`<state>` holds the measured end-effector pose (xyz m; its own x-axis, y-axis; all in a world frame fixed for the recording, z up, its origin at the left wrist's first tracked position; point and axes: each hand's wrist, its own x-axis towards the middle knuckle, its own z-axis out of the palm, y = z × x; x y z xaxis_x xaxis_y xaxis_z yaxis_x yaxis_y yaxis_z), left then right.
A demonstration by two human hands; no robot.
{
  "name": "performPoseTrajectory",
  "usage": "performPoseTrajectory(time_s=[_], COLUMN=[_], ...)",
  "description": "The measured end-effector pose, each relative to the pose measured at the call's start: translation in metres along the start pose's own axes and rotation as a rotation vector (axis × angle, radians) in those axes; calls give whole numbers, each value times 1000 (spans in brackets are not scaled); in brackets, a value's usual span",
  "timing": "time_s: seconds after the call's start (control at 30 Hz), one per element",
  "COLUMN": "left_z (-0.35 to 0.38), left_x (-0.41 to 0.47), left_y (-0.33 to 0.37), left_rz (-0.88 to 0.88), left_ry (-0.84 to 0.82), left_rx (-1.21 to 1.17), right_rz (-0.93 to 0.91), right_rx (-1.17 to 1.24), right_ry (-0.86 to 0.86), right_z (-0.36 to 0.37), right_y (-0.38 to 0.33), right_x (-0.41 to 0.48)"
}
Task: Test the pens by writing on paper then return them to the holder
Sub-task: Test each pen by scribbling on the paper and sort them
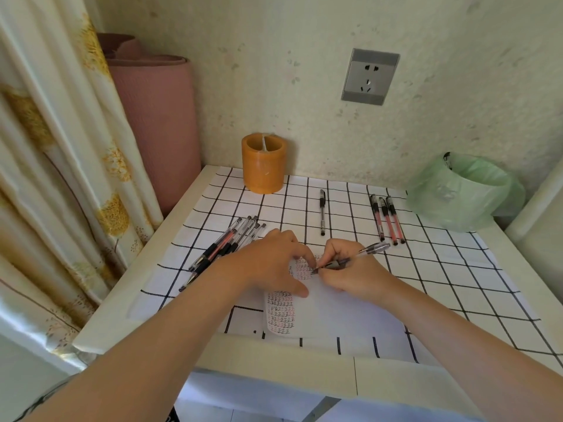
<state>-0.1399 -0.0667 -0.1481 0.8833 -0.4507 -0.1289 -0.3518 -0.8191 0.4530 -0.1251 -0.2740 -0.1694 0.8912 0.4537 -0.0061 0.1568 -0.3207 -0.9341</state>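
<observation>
At the centre of the frame, two hands meet over one sheet of paper (335, 312) lying on the checked cloth (457, 284) that covers the white worktop (274, 363). The right hand (350, 269) pinches one pen (365, 251) between thumb and curled fingers, its tip touching the paper and its capped end pointing to the upper right. The left hand (274, 263) lies palm-down on the sheet, its fingers close together and slightly bent, with fingertips and thumb pressing on the paper just left of the pen tip. The left part of the sheet bears many short rows of small black and red marks; the rest is blank.

To the left of the hands, a pile of pens (222, 248) lies slanted on the cloth, at least six, though the overlap hides the exact count. Above the hands, a single pen (322, 211) lies alone, nearly upright in the frame. To the right of it, three red-ink pens (387, 219) lie side by side, just beside one another.

One orange holder (264, 162) stands at the back of the worktop, upper centre-left, against the wall and well apart from all the pens. At the right edge sits one bin (460, 190) lined with a green bag. One wall socket (370, 76) is at the top, and one pink rolled mat (152, 123) stands beside the curtain (45, 147) at the left.
</observation>
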Motion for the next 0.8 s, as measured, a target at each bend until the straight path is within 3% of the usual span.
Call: performPoseTrajectory(time_s=[0.2,0.8], left_z=[0,0], left_x=[0,0], left_y=[0,1], left_rz=[-3,-4], left_ry=[0,6], left_rx=[-3,-24], right_rz=[-57,-107], right_rx=[-165,-209], right_ry=[22,-17], right_z=[0,1], right_y=[4,7], right_x=[0,0])
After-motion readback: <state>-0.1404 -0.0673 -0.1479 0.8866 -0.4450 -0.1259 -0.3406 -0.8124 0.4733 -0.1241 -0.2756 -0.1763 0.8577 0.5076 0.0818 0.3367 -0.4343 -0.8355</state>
